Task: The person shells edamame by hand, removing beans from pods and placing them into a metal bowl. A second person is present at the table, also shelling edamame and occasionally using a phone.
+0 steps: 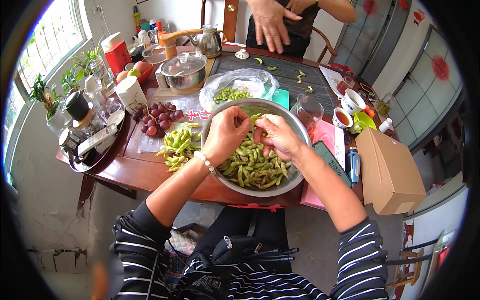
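My left hand (229, 129), with a beaded bracelet (205, 162) at the wrist, hangs over a steel basin (258, 194). Its fingertips are curled together; whether they grip anything is hidden. My right hand (279, 137) pinches a green soybean pod (255, 118) between thumb and fingers, close to the left fingertips. Below both hands, the basin holds a heap of soybean pods (255, 165). Emptied-looking pods (178, 146) lie piled left of the basin. Behind it, shelled green beans (232, 94) rest on a clear plastic bag (258, 78).
Red grapes (155, 120) lie at left, near a lidded steel pot (183, 71) and a kettle (207, 41). On the right are a glass pitcher (307, 110), phone (332, 161), tea cup (342, 118) and cardboard box (388, 172). Another person's hand (272, 26) hovers across the table.
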The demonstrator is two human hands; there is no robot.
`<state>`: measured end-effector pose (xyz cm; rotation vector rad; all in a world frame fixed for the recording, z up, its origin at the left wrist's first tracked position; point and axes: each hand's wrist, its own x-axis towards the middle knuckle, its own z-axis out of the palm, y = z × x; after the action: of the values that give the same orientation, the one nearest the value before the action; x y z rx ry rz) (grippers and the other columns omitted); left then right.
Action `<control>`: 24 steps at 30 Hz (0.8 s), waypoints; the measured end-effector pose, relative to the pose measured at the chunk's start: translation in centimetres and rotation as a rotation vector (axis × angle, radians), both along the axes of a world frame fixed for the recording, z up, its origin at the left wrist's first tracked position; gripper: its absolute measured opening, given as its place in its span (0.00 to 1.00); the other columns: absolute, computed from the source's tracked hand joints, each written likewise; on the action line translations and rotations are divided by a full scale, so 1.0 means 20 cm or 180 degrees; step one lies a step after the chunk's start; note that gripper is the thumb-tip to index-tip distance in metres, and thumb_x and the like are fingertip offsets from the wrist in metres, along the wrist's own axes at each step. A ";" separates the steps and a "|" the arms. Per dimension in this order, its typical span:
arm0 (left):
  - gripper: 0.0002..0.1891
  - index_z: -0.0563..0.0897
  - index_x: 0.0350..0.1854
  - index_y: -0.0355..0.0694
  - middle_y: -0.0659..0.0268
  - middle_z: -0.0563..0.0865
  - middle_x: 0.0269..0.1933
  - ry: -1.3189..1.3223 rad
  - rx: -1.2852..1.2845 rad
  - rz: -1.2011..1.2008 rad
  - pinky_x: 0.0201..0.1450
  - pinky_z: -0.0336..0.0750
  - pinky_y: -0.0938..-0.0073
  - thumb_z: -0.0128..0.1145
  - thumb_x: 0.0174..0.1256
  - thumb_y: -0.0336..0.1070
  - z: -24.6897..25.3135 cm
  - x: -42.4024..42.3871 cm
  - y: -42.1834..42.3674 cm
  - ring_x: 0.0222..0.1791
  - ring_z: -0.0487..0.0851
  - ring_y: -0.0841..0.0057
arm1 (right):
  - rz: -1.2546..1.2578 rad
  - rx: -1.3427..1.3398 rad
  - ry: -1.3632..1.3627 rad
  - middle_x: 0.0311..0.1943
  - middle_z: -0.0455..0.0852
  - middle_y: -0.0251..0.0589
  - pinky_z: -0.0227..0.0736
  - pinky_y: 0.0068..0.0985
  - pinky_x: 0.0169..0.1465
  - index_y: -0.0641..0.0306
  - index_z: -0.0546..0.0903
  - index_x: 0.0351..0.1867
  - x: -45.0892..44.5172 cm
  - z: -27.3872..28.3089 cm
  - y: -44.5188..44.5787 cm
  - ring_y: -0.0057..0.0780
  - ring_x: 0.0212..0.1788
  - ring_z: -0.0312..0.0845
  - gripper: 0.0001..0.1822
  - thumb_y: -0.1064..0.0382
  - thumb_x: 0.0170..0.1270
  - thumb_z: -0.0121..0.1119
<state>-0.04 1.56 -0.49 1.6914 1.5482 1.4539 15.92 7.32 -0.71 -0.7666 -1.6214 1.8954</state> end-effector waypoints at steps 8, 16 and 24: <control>0.08 0.79 0.29 0.31 0.65 0.79 0.20 0.0339 0.0499 0.0221 0.25 0.70 0.80 0.58 0.56 0.32 -0.01 0.00 0.01 0.20 0.75 0.83 | 0.0266 -0.1188 0.0032 0.24 0.73 0.32 0.71 0.18 0.20 0.63 0.72 0.40 -0.01 0.04 0.00 0.13 0.19 0.61 0.18 0.49 0.67 0.45; 0.08 0.79 0.30 0.33 0.71 0.77 0.19 -0.0717 -0.0266 -0.0336 0.21 0.66 0.85 0.57 0.62 0.34 0.01 -0.01 0.02 0.18 0.72 0.89 | 0.0520 -0.0894 0.0186 0.25 0.73 0.30 0.67 0.12 0.18 0.65 0.75 0.41 0.01 0.03 0.03 0.08 0.19 0.61 0.19 0.48 0.68 0.48; 0.07 0.80 0.30 0.32 0.69 0.80 0.21 -0.0593 -0.0327 -0.0394 0.23 0.69 0.86 0.57 0.61 0.31 0.00 0.00 0.02 0.19 0.76 0.87 | 0.0538 -0.0807 0.0353 0.27 0.73 0.29 0.75 0.14 0.23 0.67 0.75 0.39 0.01 0.00 0.03 0.07 0.20 0.61 0.16 0.54 0.69 0.48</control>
<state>-0.08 2.01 -0.42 1.5183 1.3703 1.4009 16.05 7.87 -0.68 -0.6263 -1.4344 2.2530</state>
